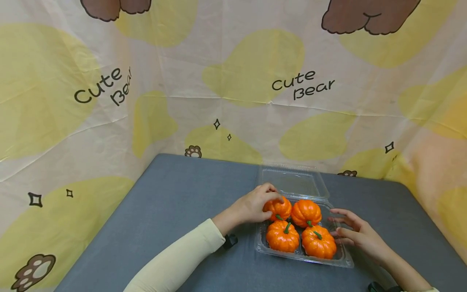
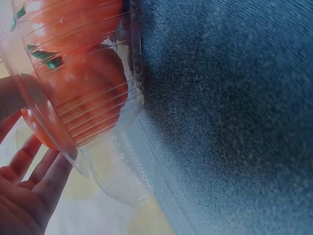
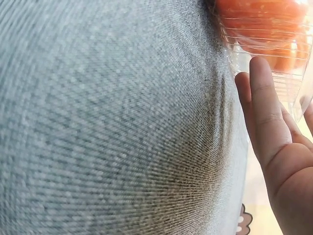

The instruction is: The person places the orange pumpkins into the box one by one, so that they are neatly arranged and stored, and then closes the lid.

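Observation:
A clear plastic clamshell box with small orange toy pumpkins in two rows lies on the table. My left hand holds the back-left pumpkin, thumb on its near side and fingers over its far side. In the left wrist view that pumpkin shows through the ribbed box wall. The back-right pumpkin, front-left pumpkin and front-right pumpkin sit beside it, green stems showing. At the box's right wall is my right hand, fingers loosely extended, with nothing held.
The box's transparent lid lies folded back toward the wall. A grey-blue cloth covers the table. Behind and to the sides hangs a patterned curtain that meets the table's far edge.

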`<state>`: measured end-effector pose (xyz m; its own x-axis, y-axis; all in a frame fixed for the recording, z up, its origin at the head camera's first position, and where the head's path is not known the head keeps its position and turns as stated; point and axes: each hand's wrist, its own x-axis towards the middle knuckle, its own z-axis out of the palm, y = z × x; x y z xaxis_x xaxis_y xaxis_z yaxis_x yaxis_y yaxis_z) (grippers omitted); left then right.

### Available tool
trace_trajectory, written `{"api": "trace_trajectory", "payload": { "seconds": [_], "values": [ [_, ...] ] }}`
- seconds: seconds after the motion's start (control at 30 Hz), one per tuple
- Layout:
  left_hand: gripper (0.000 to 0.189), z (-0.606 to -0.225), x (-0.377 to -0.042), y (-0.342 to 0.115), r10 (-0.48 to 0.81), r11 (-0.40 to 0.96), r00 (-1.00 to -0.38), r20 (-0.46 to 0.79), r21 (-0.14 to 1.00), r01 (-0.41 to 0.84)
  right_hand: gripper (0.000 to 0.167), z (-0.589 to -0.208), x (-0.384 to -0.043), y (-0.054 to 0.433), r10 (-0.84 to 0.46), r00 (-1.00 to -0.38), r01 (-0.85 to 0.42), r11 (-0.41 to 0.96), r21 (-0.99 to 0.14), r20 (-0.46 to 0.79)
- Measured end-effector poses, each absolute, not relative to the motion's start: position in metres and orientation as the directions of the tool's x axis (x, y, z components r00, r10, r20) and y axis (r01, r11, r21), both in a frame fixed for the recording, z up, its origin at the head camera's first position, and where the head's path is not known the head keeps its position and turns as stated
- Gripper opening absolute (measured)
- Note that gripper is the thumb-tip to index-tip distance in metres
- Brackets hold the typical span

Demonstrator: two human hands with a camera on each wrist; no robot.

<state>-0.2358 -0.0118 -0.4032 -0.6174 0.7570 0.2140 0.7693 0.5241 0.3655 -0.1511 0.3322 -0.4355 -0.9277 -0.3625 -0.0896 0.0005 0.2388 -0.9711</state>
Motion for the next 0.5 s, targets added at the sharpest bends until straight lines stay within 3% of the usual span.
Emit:
{"api": "trace_trajectory", "payload": {
  "seconds": [0.5],
  "values": [
    [0.039,-0.4021,-0.2373,-0.0138,0.742,0.534,-0.633,0.219,0.378,0.756,0.046,-0.4357,-0.1508,0.3336,-0.391,-0.917,-0.008,0.220,-0.975,-0.081]
  ]
}}
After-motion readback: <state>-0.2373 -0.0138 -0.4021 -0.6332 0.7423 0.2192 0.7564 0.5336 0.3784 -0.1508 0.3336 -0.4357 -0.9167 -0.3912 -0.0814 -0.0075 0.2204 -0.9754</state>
